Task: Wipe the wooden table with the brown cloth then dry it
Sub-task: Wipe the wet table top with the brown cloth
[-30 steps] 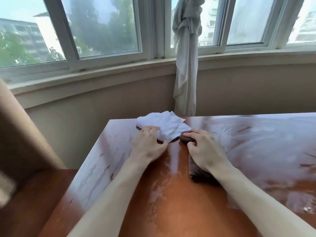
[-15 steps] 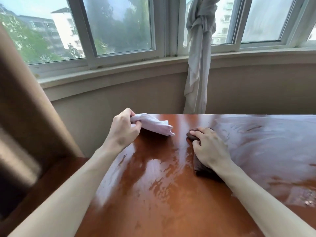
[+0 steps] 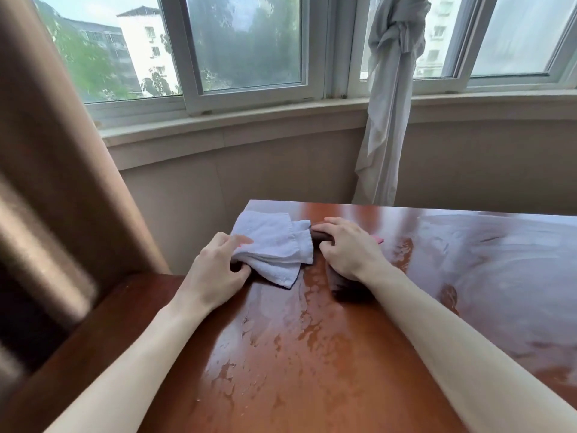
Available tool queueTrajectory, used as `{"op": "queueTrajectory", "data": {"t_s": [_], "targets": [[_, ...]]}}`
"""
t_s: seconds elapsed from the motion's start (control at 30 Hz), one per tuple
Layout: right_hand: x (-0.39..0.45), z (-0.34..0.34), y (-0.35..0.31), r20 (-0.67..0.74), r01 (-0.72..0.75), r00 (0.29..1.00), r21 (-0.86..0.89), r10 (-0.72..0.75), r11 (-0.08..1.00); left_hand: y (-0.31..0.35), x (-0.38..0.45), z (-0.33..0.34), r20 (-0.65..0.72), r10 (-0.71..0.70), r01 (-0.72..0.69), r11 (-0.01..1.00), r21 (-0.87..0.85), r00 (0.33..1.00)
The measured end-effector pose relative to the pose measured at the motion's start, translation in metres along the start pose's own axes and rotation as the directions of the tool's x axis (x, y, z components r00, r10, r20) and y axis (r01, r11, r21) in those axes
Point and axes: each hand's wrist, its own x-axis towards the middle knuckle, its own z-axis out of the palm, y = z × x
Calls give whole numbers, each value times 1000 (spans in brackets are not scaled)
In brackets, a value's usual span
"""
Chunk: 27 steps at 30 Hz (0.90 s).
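The wooden table (image 3: pixel 359 354) fills the lower right of the frame, glossy red-brown, with wet streaks and beaded puddles down the middle and a hazy smeared film toward the right edge, so I'd guess the wiping is mostly done and drying is only starting. Both hands are parked near the table's far left corner, about centre of the frame. The white towel (image 3: pixel 274 245) lies bunched up and to the right of the left hand (image 3: pixel 215 273), which pinches its near edge between thumb and curled fingers; the loose part fans toward the corner, long side running roughly left to right. Just right of it, touching or nearly so, is the brown cloth (image 3: pixel 343 285), a dark strip mostly hidden under the right hand (image 3: pixel 349 248), whose fingers curl over its far end with the palm pressing it flat. Its long axis runs from that far end back toward the bottom of the frame, poking out beside the wrist. A bit of pink (image 3: pixel 378 239) peeks out by the knuckles, can't tell what. The wet patch sits below both hands, toward the near edge, and the towel hand looks closer to it, so probably that one drags back next.
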Motion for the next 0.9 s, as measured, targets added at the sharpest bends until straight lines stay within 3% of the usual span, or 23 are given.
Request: {"op": "queueTrajectory", "data": {"t_s": [0.1, 0.27, 0.4, 0.5, 0.7, 0.9], "targets": [[56, 15, 1, -18, -5, 1000, -25, 5, 1000, -9, 4, 3, -6, 58, -58, 998, 38, 998], [117, 19, 5, 88, 67, 993, 58, -72, 996, -12, 22, 8, -128, 48, -49, 999, -7, 991], [126, 25, 12, 19, 25, 999, 57, -26, 998, -11, 23, 11, -127, 43, -49, 998, -44, 991], [102, 27, 18, 2, 22, 1000, 68, -23, 997, -11, 22, 12, -112, 19, -25, 998, -52, 994], [35, -4, 36, -61, -95, 993, 24, 96, 995, 0, 2, 1, 83, -50, 50, 999, -3, 995], [-83, -10, -16, 16, -36, 999, -38, 37, 999, 23, -60, -33, 117, -172, 170, 985, 33, 978]]}}
